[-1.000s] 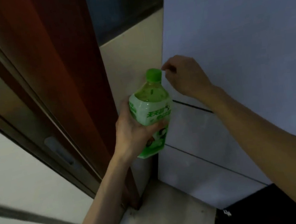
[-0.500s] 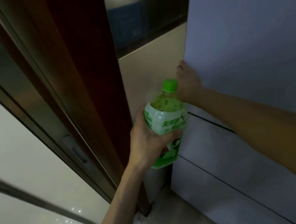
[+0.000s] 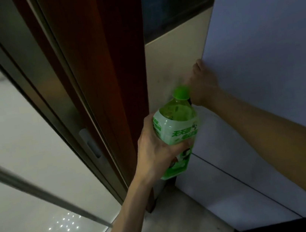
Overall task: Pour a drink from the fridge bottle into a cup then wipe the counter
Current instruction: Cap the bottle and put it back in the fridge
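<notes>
Left hand (image 3: 153, 151) — wrapped round the green bottle (image 3: 176, 132), held upright just left of the fridge door (image 3: 267, 49).
Right hand (image 3: 202, 82) rests at the left edge of that door's upper panel; whether its fingers hook the edge or press flat cannot be told. Step judged: shutting the fridge with the drink already out — best done by pushing the door flush along that edge, bottle upright and clear of the gap. Contents: yellow-green drink up to the shoulder, green cap (image 3: 181, 92) on, label round the middle. Cup and counter not in view.
</notes>
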### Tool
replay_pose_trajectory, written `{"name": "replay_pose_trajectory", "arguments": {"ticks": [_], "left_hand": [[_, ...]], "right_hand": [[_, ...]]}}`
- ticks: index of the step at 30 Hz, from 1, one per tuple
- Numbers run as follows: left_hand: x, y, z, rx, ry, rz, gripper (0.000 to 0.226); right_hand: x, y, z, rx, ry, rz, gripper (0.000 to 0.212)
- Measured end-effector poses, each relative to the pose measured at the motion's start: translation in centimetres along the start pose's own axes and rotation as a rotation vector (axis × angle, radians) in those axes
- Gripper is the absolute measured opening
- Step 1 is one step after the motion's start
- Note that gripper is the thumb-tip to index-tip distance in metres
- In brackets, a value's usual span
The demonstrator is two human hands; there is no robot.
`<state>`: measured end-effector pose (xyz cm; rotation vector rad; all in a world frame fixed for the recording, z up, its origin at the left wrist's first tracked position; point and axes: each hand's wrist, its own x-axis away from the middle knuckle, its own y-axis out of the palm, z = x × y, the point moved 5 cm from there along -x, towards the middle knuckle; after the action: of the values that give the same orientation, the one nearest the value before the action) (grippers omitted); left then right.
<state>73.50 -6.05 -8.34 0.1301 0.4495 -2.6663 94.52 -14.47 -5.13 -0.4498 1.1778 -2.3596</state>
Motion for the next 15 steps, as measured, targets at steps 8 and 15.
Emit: {"name": "replay_pose_trajectory", "arguments": {"ticks": [8,15], "left_hand": [[0.7,-4.8,-2.0,0.049,0.032,-0.069,0.089],[3.1,-7.9,-3.1,0.091,0.110,-0.160,0.090]], "right_hand": [[3.7,-0.4,-4.6,-0.203,0.141,0.126,0.041],[12.4,-3.6,-10.0,-0.257,0.103,0.138,0.035]]}}
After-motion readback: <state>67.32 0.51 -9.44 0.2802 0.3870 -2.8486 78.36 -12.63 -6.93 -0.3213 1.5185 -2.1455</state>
